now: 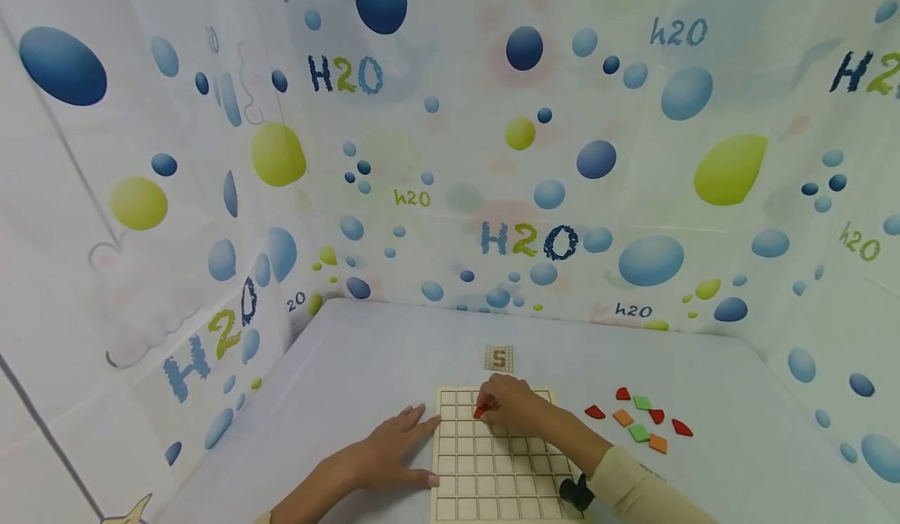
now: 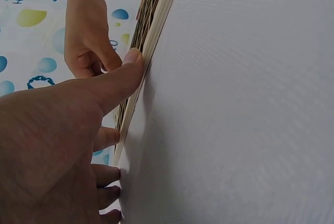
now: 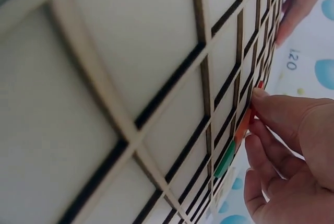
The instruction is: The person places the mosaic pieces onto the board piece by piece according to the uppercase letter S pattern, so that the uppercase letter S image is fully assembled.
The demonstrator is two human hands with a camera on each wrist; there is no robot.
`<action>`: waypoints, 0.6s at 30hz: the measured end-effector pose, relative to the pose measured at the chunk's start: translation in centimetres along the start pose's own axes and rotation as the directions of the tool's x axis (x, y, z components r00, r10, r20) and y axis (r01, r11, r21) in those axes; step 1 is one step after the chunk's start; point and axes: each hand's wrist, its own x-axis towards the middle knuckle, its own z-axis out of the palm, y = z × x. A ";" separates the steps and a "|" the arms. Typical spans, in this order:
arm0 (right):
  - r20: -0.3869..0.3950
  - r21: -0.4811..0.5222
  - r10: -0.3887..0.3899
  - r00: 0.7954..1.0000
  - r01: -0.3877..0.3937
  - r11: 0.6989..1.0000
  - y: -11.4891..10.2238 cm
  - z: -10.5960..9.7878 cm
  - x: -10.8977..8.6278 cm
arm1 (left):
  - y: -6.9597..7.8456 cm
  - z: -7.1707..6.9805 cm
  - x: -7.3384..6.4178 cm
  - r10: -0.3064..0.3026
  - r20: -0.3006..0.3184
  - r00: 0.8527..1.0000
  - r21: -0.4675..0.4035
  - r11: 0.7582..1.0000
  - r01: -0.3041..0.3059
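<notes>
A wooden grid board point(image 1: 487, 486) with raised dividers lies on the white surface. My right hand point(image 1: 519, 405) is over its far rows, thumb and fingertips pinching a small red piece point(image 1: 481, 411) down at the cells. Beside those fingertips, the right wrist view shows an orange piece point(image 3: 241, 129) and a green piece point(image 3: 225, 160) lying in the grid. The fingers partly cover the red piece. My left hand point(image 1: 395, 452) lies at the board's left side with fingers spread; its thumb and fingertips touch the rim point(image 2: 136, 85).
Right of the board lie several loose pieces: red rounded wedges point(image 1: 680, 428), orange squares point(image 1: 658, 443) and green squares point(image 1: 639, 433). Behind it is a small pattern card point(image 1: 499, 358). A printed curtain point(image 1: 450, 149) closes off the back and sides.
</notes>
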 end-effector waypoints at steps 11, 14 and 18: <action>-0.014 0.018 0.016 1.000 -0.016 1.000 0.7 0.4 -0.1 | -0.2 0.1 0.1 -0.002 -0.001 1.000 -0.011 1.000 0.002; -0.021 0.030 0.013 1.000 -0.012 0.999 0.8 0.5 -0.2 | -0.2 0.2 0.1 -0.002 -0.002 1.000 -0.015 1.000 0.002; -0.028 0.031 -0.004 1.000 0.004 1.000 0.9 0.6 -0.2 | -0.3 0.2 0.1 -0.001 -0.005 1.000 -0.003 1.000 0.001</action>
